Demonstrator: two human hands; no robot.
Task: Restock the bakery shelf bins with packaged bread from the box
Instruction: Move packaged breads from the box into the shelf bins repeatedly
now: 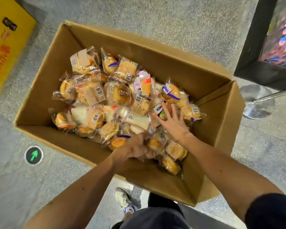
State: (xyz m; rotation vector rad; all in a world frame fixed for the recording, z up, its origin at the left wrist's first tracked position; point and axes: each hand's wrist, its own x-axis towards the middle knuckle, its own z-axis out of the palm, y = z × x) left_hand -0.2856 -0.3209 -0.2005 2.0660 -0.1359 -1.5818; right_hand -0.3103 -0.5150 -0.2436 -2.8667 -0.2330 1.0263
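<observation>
So there's this big cardboard box (40, 90) sitting on the speckled grey floor, flaps open, with a heap of packaged bread (120, 95) in it: round buns, sandwich wedges, all in clear wrappers with barcode stickers. None of it is out of the box, the whole lot is lying loose inside.

The person is bent over it with both bare arms reaching in. The right hand (172, 123) is flat with fingers spread wide, palm down over the packets on the right side, not gripping anything. The left hand (137, 149) is down near the closer wall with its fingers curled into the wrappers, but it's pretty blurry, so I honestly can't tell if it has hold of 1.

Off to the left there's a yellow carton (5, 47), plus a round green arrow marker (33, 155) set in the floor. A chrome post base (254, 103) stands just past the right end.
</observation>
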